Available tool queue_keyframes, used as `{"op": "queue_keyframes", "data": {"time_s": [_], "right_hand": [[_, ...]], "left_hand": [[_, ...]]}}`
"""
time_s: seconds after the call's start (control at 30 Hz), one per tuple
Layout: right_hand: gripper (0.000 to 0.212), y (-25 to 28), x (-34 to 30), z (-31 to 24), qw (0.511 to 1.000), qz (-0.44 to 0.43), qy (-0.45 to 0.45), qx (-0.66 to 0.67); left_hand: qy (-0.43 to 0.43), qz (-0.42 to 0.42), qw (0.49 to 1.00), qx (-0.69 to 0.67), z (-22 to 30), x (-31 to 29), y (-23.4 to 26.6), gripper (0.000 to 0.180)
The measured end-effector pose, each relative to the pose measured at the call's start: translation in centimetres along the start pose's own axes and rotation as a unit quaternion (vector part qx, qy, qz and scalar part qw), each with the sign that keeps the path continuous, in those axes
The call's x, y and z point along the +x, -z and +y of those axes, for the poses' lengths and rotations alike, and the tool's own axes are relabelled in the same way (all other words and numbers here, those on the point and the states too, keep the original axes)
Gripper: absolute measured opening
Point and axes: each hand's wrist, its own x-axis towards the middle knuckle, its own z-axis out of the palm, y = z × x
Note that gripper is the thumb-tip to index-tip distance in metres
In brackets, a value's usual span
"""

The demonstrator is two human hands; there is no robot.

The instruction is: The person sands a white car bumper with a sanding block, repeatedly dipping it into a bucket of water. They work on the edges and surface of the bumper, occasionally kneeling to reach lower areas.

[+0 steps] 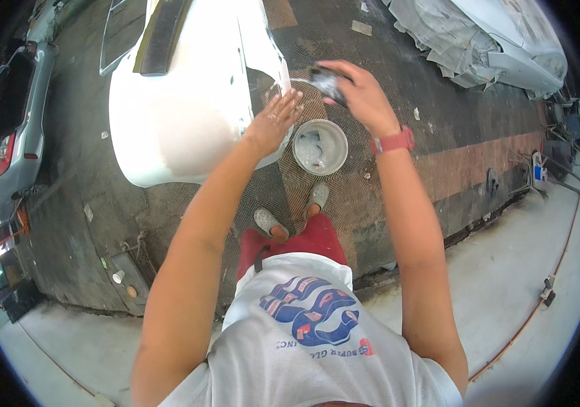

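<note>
My left hand (276,121) lies open, fingers stretched out, against the edge of a large white car body panel (175,122). Whitish wet residue shows on its back. My right hand (364,95) is to the right of the panel, apart from it, with fingers wrapped round a dark wet pad (331,85). The pad is smeared by motion, so its exact kind is unclear. A whitish streak, apparently water, runs between the pad and the panel edge. Below my hands, a round white bucket (295,150) holds cloudy liquid and something grey.
Dark foam padding (163,37) lies over the panel's far part. A silver car (22,129) stands at the left, and a paper-covered car (453,47) at the far right. A cord (565,237) runs along the pale floor. My feet stand just behind the bucket.
</note>
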Motion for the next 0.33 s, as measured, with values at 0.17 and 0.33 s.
{"op": "queue_keyframes", "data": {"time_s": [0.17,0.33], "right_hand": [[0.041,7.6,-8.8,11.0,0.974,0.159,-0.135,0.084],[0.046,16.3,-20.6,23.8,0.929,0.213,-0.299,0.043]], "left_hand": [[0.073,-0.004,0.991,-0.112,4.9,-1.3,-1.1,0.072],[0.165,0.016,0.929,-0.331,10.4,-2.9,-2.8,0.083]]}}
